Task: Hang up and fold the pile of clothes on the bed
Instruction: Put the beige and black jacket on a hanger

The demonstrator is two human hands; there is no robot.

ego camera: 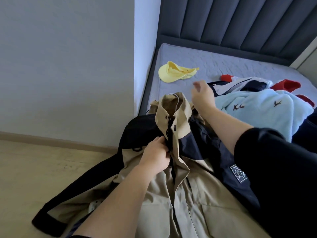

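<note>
Early going, I judge: the left hand is pinching the front of the beige-and-navy zip jacket, the right hand is hovering loosely spread, and the pale-blue fleece garment is lying unfolded.

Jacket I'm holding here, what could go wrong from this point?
1. One sleeve of the jacket hangs out over the floor; it may drag or get stepped on.
2. Only the left hand pinches the front. The right hand is off it, so the jacket could slip down.
3. What looks like a hanger hook pokes from the collar; it might slide out if the collar shifts.
</note>
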